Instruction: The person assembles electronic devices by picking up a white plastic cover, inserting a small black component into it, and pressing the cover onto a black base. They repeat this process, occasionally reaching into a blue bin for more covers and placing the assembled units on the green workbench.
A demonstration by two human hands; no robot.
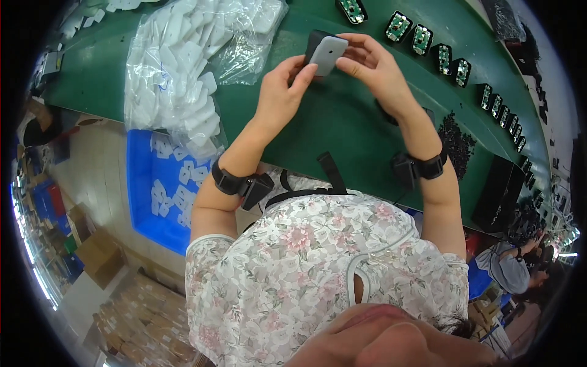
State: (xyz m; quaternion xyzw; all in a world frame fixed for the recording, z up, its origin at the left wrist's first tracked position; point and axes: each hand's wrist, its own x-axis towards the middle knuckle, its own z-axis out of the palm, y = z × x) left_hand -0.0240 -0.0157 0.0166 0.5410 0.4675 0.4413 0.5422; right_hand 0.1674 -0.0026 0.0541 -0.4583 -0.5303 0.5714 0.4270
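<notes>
Above the green table, both of my hands are closed on one small device: a light grey rounded cover with a small dark hole, held against a black casing. My left hand grips the casing's left side, its thumb at the cover's lower edge. The fingers and thumb of my right hand pinch the right edge. Whether cover and casing are joined I cannot tell. Clear plastic bags of white covers lie left of my left hand.
Black casings with green circuit boards line the far right. Small black parts are heaped right of my right forearm, near a black box. A blue bin with white pieces stands lower left. Another person sits at right.
</notes>
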